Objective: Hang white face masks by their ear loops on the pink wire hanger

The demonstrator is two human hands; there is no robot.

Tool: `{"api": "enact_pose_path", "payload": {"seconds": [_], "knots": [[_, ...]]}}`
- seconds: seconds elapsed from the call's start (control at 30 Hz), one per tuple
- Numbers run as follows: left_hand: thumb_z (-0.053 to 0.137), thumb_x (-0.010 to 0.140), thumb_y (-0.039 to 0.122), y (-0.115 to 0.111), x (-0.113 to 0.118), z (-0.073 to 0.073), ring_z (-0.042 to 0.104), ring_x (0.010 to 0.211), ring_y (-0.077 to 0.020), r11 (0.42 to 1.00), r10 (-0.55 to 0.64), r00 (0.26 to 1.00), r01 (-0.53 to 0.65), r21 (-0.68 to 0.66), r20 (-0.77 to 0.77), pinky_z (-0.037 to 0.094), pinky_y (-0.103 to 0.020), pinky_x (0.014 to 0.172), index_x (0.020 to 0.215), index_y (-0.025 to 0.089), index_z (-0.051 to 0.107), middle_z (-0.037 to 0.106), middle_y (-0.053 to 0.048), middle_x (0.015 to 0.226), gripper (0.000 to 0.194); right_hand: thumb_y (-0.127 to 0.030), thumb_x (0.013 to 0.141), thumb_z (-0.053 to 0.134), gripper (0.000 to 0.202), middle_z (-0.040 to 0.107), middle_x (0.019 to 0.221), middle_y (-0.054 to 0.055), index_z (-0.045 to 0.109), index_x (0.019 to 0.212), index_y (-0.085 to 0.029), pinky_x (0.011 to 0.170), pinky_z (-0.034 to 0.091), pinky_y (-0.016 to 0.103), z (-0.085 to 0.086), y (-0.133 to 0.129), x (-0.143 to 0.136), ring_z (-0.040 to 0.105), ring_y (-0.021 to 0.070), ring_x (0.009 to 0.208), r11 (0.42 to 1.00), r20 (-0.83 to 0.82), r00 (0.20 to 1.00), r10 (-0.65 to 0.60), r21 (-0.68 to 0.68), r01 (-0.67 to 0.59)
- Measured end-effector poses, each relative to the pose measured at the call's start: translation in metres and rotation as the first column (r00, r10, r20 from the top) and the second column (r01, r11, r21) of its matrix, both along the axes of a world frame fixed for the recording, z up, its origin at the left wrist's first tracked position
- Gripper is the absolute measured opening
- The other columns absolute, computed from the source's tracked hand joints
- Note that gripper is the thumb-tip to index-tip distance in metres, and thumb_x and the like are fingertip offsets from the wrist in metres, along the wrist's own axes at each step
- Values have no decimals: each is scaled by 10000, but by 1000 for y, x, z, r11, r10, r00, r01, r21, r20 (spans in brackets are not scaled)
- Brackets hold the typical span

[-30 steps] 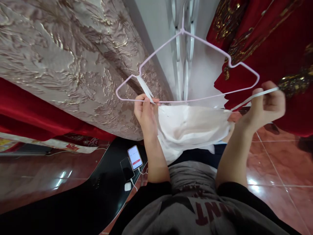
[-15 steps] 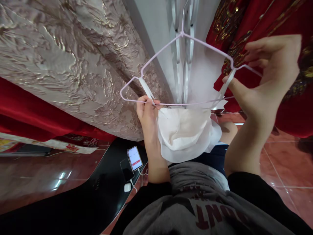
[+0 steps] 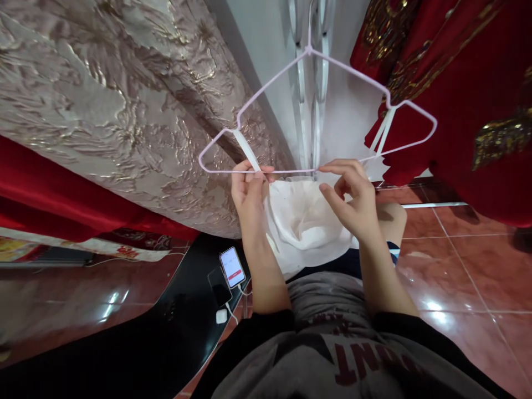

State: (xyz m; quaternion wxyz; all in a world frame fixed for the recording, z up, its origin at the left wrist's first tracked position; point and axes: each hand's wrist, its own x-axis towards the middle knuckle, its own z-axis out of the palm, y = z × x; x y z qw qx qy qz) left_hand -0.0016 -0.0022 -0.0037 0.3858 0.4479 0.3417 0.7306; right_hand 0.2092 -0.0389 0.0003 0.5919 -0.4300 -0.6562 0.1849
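Note:
A pale lilac clothes hanger (image 3: 272, 87) hangs in front of me, its bottom bar level with my fingers. From its two shoulder notches white straps run down to a white strappy garment (image 3: 305, 213), which droops in loose folds over my lap. My left hand (image 3: 251, 194) is closed in a pinch on the left strap, at the spot where it crosses the bottom bar. Beside the bar's middle, over the garment's top edge, my right hand (image 3: 353, 194) has thumb and forefinger apart with nothing between them. The right strap (image 3: 383, 133) is looped over the hanger's right notch.
Beige embossed fabric (image 3: 145, 111) hangs on the left, and red gold-embroidered cloth (image 3: 461, 111) on the right. A black glossy table (image 3: 124, 332) at lower left carries two phones, the lit one (image 3: 233, 267) plugged in, and a small white case (image 3: 221, 316). Red tiles cover the floor.
My right hand has left the right strap and moved left and down to the middle of the bottom bar. The left hand keeps its pinch in nearly the same place.

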Motion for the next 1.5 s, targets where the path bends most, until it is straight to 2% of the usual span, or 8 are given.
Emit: {"api": "enact_pose_path", "payload": {"seconds": [0.2,0.33,0.47,0.63,0.87,1.03,1.23,1.5], "knots": [[866,978,477,-30,-44,9,766,1099,-238,964,-258,892,212,-161,-371,617,-363,1004,1155,255,851,836,-90,1165,284,-267,991,721,209,733,1230,45,794,1186,-292,550,453,306,-2,7,5,408,61,577,999,3,999,-36,-23,36],[813,1008,407,-37,-48,45,564,623,-127,983,-181,983,179,-49,-26,436,-206,485,817,222,825,691,-39,727,266,-315,998,727,186,747,1209,37,822,1159,-314,561,440,307,-1,6,6,417,86,607,998,-56,997,-57,-23,55],[562,1121,359,-21,-45,74,674,835,-123,999,9,965,-17,30,262,441,-165,505,974,239,839,805,-69,1111,336,-373,1006,729,166,769,1197,34,831,1119,-307,587,452,311,4,3,11,435,104,634,998,-53,997,-47,-51,45],[724,982,258,-7,-53,45,688,1344,-226,882,465,858,-469,-39,216,472,-190,623,1183,282,786,758,-40,1476,211,-398,1021,715,154,789,1179,31,824,1068,-300,576,430,303,5,3,15,428,106,627,998,-62,998,-33,-51,30],[806,987,570,-17,-7,26,807,929,-241,996,-59,993,66,-63,103,475,-228,527,948,208,782,802,-102,896,365,-334,988,724,147,793,1225,48,816,1096,-297,591,479,311,1,3,2,532,111,655,999,-51,998,28,-17,-29],[776,1038,550,-13,12,35,786,811,-209,987,34,991,-13,-158,130,458,-223,493,813,229,617,632,-24,677,423,-213,871,730,314,789,1046,56,840,1162,-254,558,371,296,0,21,49,481,102,607,898,-362,859,-362,113,426],[785,1041,542,-9,8,34,781,766,-198,984,51,987,-23,-179,154,476,-232,503,806,235,604,630,-13,668,426,-60,816,628,308,812,833,44,881,920,-201,601,431,293,34,25,68,571,113,620,955,-19,961,-277,-114,273],[781,1037,568,-10,4,34,770,722,-172,984,63,992,-43,-171,113,455,-216,484,805,232,600,618,-3,664,446,-78,891,704,326,892,1021,68,913,1108,-204,798,647,366,56,39,50,823,187,855,944,-191,964,-183,241,227]]}}
